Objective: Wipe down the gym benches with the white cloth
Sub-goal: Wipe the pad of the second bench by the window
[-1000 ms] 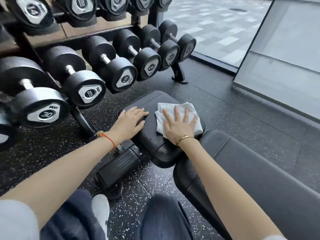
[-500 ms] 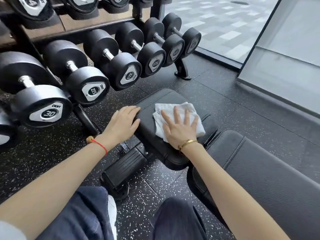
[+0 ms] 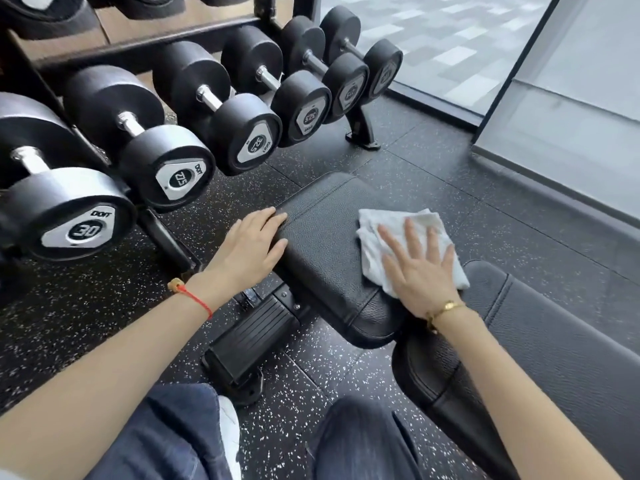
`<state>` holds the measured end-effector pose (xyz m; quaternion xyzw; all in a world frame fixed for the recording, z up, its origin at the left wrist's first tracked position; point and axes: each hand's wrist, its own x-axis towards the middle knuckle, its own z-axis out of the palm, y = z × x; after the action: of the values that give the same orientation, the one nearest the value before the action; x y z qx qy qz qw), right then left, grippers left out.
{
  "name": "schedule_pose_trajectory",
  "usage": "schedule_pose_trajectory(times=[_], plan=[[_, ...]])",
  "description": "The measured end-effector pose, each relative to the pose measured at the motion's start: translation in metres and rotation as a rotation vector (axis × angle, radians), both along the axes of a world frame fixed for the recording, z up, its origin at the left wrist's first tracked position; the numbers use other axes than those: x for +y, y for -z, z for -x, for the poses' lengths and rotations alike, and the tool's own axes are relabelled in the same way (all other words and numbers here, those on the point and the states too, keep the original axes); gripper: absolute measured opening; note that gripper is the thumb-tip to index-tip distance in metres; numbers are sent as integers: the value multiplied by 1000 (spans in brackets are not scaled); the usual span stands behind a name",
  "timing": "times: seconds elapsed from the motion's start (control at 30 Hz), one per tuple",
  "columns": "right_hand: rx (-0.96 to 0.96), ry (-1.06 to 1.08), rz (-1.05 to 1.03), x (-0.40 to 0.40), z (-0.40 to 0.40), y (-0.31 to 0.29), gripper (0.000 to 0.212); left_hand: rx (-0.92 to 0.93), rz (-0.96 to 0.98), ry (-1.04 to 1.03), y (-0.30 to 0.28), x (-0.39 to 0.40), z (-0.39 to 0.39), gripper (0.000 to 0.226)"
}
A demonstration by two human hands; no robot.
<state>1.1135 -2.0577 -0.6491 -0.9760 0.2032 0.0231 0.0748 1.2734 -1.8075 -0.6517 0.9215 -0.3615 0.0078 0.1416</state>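
A black padded seat pad point(image 3: 322, 237) of a gym bench is seen from above and is taken as the landmark. On the right half of this surface a crumpled white cloth point(image 3: 388, 233) is spread, its far edge lying toward the pad's far right side. The cloth is pressed flat under the right hand point(image 3: 420, 271); the grip is open, with fingers point(image 3: 410, 233) splayed on top of the fabric rather than closed around it. A gold bracelet point(image 3: 445, 308) is worn at that wrist. The left hand point(image 3: 251, 245) is laid on the pad's left edge, palm down, its grip also open and holding nothing; a red string bracelet point(image 3: 194, 297) is tied at its wrist. To the right of the pad, a second, longer black pad point(image 3: 554, 341) of the bench is seen, separated from it by a narrow gap. To the left of the pad and beyond it, a rack of black dumbbells point(image 3: 166, 157) is ranged, marked 30, 27.5 and 32.5. Below the pad, speckled black rubber floor point(image 3: 329, 368) and knees in dark denim point(image 3: 360, 441) are visible.
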Motion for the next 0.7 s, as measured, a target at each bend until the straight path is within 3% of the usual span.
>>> schedule_pose_trajectory(times=[0.17,0.33,0.43,0.7], plan=[[73,101,-1,-15,-46,-8,52,-17,41,10,-2,-2,-2,49],[-24,-141,8,24,6,4,52,-8,46,32,-3,-10,-3,50],[-9,-173,-23,27,9,5,50,7,40,34,-3,-9,-4,50],[77,-82,-74,23,-137,-14,51,18,-16,11,-7,-2,3,55]])
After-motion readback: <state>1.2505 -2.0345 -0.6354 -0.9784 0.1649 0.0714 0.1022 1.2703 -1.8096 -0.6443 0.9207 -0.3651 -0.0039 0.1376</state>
